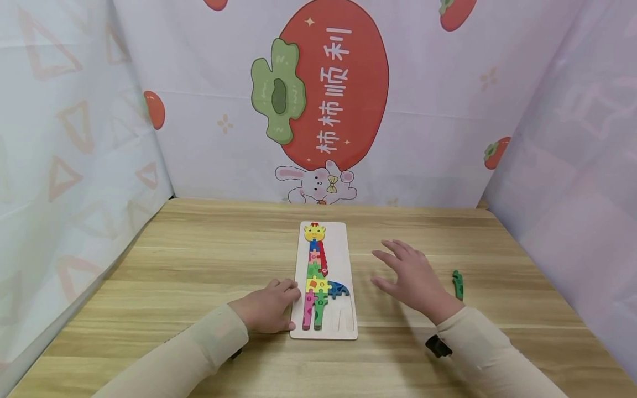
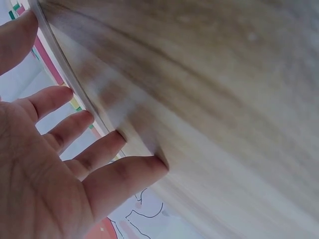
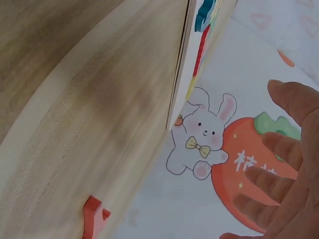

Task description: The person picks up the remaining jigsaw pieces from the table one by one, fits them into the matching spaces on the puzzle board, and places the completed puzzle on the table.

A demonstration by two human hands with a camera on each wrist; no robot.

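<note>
A wooden giraffe puzzle board (image 1: 334, 237) lies on the table, holding a yellow head piece (image 1: 314, 232), coloured neck and body pieces, a pink leg piece (image 1: 308, 309) and a green leg piece (image 1: 320, 310). A blue puzzle piece (image 1: 338, 289) sits at the rump; below it the board shows bare wood with leg outlines. The left hand (image 1: 271, 307) rests at the board's left edge, thumb and fingertips touching it. Right of the board the right hand (image 1: 410, 276) hovers with spread fingers, holding nothing.
A loose green puzzle piece (image 1: 458, 285) lies on the table right of the right hand. In the right wrist view a red puzzle piece (image 3: 94, 219) stands on the table; the head view does not show it. A printed cloth (image 1: 428, 138) hangs behind the table.
</note>
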